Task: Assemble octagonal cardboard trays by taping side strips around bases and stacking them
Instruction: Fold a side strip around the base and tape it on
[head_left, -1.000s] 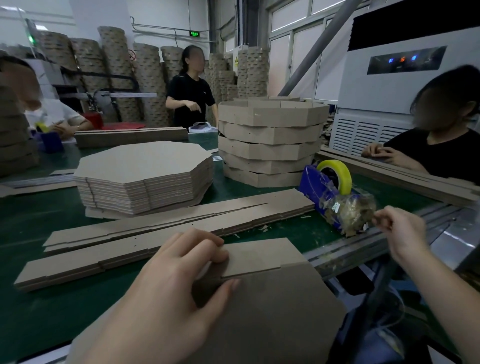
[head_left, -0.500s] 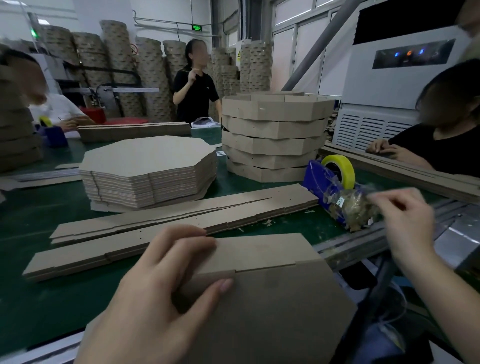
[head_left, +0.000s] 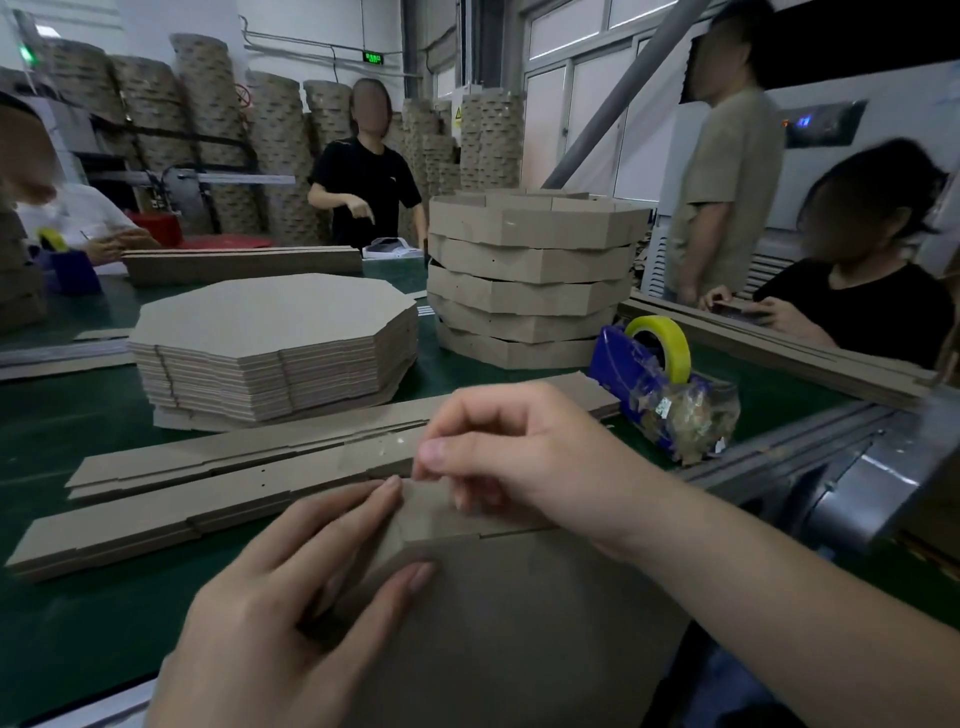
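Octagonal brown cardboard base (head_left: 519, 623) overhangs near edge of green table (head_left: 78, 649), below both hands. Brown cardboard side strip (head_left: 431, 514) stands along base's far edge. Left hand (head_left: 270, 623) grips strip at corner, thumb on base. Right hand (head_left: 519, 457): fingers curled, thumb to forefinger just above strip; held item not discernible.

Green-topped table (head_left: 78, 431) carries a stack of flat octagonal bases (head_left: 270, 332). Right of that stack: pile of finished trays (head_left: 530, 280) (several high, layers skewed). In front of it: long side strips (head_left: 208, 483) lying flat in two rows. Right-front: blue tape dispenser (head_left: 649, 379), yellow roll. Behind it: another strip bundle (head_left: 239, 262).
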